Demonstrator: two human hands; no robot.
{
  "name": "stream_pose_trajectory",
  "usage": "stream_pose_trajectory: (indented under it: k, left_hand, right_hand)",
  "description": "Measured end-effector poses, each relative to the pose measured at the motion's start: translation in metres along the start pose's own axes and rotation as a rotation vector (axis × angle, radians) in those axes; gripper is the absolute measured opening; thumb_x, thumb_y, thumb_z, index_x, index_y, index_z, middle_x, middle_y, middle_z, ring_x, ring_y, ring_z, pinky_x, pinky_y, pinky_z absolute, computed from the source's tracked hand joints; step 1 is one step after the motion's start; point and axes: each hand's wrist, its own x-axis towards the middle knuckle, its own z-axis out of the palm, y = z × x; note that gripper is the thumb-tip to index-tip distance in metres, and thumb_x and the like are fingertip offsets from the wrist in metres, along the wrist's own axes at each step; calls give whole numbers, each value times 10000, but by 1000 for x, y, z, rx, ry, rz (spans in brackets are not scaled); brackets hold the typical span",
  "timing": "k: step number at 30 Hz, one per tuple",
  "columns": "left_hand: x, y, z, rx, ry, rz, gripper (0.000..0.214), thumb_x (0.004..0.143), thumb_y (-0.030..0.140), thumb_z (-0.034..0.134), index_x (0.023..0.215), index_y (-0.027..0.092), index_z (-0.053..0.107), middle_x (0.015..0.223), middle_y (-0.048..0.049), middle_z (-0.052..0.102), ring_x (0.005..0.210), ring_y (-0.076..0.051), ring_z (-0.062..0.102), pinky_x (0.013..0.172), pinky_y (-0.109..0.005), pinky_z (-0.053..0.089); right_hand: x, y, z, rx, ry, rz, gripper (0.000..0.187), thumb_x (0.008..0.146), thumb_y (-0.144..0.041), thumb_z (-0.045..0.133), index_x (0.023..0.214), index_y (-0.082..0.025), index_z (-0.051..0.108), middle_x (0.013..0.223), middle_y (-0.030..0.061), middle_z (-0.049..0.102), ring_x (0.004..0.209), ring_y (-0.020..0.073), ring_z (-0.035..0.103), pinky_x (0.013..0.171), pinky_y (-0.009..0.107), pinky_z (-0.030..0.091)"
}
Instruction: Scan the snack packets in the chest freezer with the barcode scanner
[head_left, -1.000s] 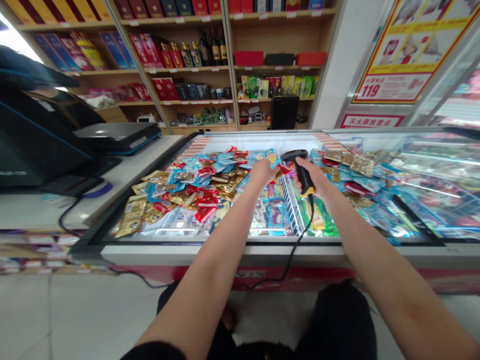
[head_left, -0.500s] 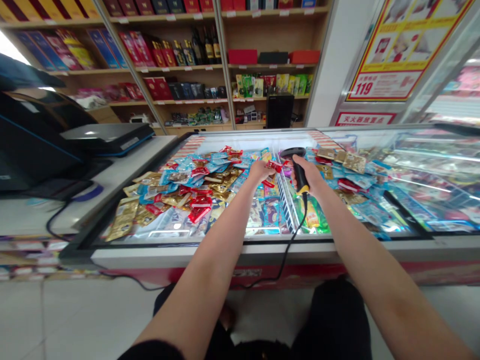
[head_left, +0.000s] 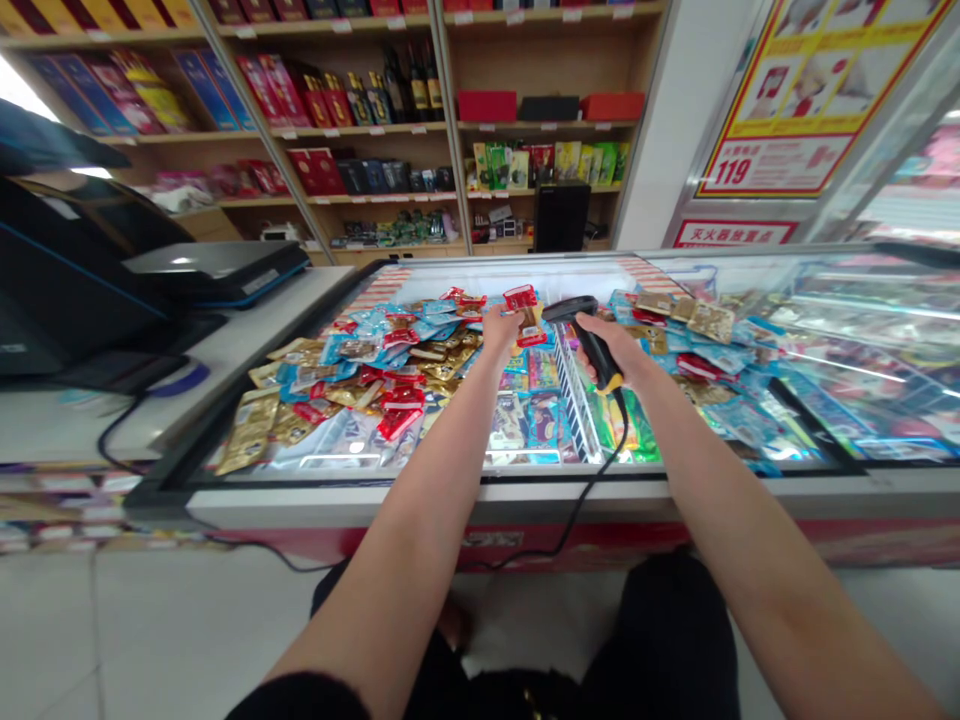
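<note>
We note the left hand (head_left: 499, 330) pinching a red-and-gold packet (head_left: 532, 320) above the freezer (head_left: 285, 507). The packet lies to that grip's right, long axis running away from us. The right hand (head_left: 621, 350) grasps a black scanner (head_left: 596, 352), head just right of the packet. Packet print illegible; most left fingertips hidden.

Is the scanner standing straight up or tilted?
Tilted. The scanner slants in the right hand, its wide end higher and further left than its handle.
</note>
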Motion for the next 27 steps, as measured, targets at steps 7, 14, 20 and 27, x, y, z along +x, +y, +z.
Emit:
stream_pose_trajectory:
  k: [7,14,20,27]
  left_hand:
    - [-5,10,-4,-88,1,-96,269,684,108,601,948,157,618,747,-24,671,767,-204,692,733,-335,556]
    - [-3,13,-5,41,62,-87,301,658,105,650,951,173,628,792,-25,695,824,-197,687,740,-291,537]
    - [-4,13,-6,27,65,-86,284,692,94,631,965,170,616,756,-10,674,739,-164,665,688,-253,512]
    - [-7,11,-8,39,59,-36,225,739,105,592,958,155,600,779,-14,650,704,-142,632,661,-240,495]
  right_hand:
    - [-3,-1,1,-22,-53,39,348,948,-492,540,825,-174,611,451,20,571,308,137,503,294,226,432]
    - [-3,0,0,-20,-84,32,328,953,-469,543,850,-165,610,498,9,583,326,128,511,288,221,421]
    - [-2,3,-2,1,-128,10,347,929,-501,581,851,-164,602,499,-1,575,332,120,508,300,215,422]
    - [-2,5,-2,-27,-166,-17,357,923,-507,587,860,-157,612,507,-6,577,328,116,510,294,215,424]
